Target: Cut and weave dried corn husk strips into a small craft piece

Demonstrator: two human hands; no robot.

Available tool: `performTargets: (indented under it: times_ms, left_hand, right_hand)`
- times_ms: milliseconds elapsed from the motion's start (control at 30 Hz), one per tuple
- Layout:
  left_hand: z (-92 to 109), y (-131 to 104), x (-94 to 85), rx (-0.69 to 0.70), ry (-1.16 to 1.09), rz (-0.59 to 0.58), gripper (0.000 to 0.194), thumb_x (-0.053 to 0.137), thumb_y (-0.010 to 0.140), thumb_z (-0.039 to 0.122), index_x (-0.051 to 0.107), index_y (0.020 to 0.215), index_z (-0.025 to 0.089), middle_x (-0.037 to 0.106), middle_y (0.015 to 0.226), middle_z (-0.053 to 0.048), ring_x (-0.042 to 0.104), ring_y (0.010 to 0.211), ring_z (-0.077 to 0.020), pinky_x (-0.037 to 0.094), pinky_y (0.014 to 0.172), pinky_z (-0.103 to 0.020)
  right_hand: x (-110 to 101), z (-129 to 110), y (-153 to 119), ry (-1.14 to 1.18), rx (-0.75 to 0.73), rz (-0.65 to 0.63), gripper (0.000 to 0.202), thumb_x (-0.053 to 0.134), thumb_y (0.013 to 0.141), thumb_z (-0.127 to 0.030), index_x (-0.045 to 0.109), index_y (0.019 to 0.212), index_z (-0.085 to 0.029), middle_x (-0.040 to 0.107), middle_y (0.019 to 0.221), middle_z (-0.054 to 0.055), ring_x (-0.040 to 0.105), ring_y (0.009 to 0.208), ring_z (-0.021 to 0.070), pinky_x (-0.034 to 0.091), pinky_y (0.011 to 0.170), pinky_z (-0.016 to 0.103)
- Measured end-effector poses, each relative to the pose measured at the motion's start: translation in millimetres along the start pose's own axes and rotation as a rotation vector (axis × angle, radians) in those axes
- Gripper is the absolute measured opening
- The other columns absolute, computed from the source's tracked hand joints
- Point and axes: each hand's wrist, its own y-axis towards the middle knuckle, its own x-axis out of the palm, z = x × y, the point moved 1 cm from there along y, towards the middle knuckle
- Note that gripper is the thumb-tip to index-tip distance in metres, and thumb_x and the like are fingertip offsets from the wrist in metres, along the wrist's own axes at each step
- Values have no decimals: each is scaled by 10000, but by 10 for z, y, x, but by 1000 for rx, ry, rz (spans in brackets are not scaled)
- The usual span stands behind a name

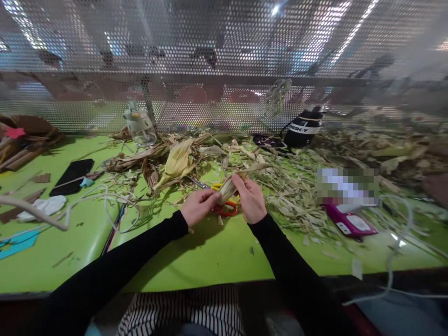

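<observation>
A pale dried husk piece [228,187] is stretched between my two hands above the green table. My left hand [199,206] pinches its lower left end. My right hand [249,198] grips it higher up, with a thin tip sticking out to the right past the fingers. Under the husk lie scissors with red and yellow handles [230,208], partly covered by my hands. A larger yellowish husk [178,161] rests on the pile just behind my left hand.
Husk scraps [294,196] spread over the green table [196,261]. A black phone [73,177] and white cable lie left, a magenta device [352,221] right. A clear bottle [140,126] and black bottle [304,128] stand before a perforated metal screen [217,105].
</observation>
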Motion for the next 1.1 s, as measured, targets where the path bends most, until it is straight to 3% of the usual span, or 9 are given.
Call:
performTargets:
  times_ms: [133, 267, 400, 500, 600, 800, 933, 1100]
  left_hand:
    - [-43, -66, 18, 54, 50, -94, 307, 533, 817, 428, 634, 752, 146, 664, 687, -41, 640, 635, -139, 515, 651, -244]
    - [-34, -100, 80, -63, -50, -168, 346, 599, 750, 494, 612, 716, 150, 666, 680, -47, 658, 621, -148, 536, 645, -259]
    - [-30, -105, 139, -169, -174, -148, 352, 641, 714, 494, 593, 765, 149, 656, 683, -36, 663, 614, -143, 546, 624, -254]
    - [-31, -57, 148, -205, -270, 34, 310, 635, 732, 459, 525, 777, 172, 629, 654, 4, 645, 563, -122, 541, 586, -244]
    - [5, 40, 108, -179, -306, 172, 257, 603, 766, 409, 457, 761, 198, 596, 655, 47, 619, 514, -98, 513, 523, -218]
    - [65, 198, 15, -192, -231, 143, 224, 606, 757, 371, 490, 739, 181, 541, 576, 54, 550, 434, -70, 348, 359, -145]
    - [69, 234, 20, -195, -217, 127, 269, 633, 725, 412, 523, 744, 168, 512, 532, 58, 503, 388, -55, 241, 309, -133]
    - [96, 238, 20, -245, -242, 45, 276, 647, 707, 412, 540, 742, 159, 532, 528, 43, 487, 371, -54, 220, 292, -136]
  right_hand:
    - [-94, -30, 67, 104, 33, 167, 403, 611, 696, -592, 530, 647, -200, 454, 568, -34, 380, 501, 97, 312, 470, 241]
    - [-220, -24, 136, 121, 113, 224, 405, 658, 639, -589, 518, 648, -210, 405, 531, -42, 305, 450, 89, 237, 422, 249]
    - [-300, -32, 153, 158, 144, 266, 428, 584, 677, -644, 556, 712, -219, 452, 539, -29, 371, 455, 111, 284, 425, 264]
    - [-252, -40, 96, 118, 118, 90, 503, 501, 716, -691, 600, 790, -204, 535, 607, -5, 453, 515, 117, 355, 466, 252]
    - [-151, -20, 33, -15, 70, -96, 415, 670, 642, -576, 621, 789, -191, 595, 692, -5, 508, 604, 115, 412, 551, 238]
    - [-72, 18, 92, 2, 85, -99, 351, 649, 704, -506, 593, 835, -185, 602, 730, -6, 523, 630, 106, 411, 547, 217]
    - [-87, 21, 135, 39, 103, -120, 318, 683, 681, -473, 570, 763, -186, 562, 669, -25, 490, 584, 95, 410, 544, 217]
    - [-143, 45, 128, 93, 147, -105, 358, 670, 674, -514, 507, 738, -202, 499, 632, -53, 432, 519, 75, 385, 507, 208]
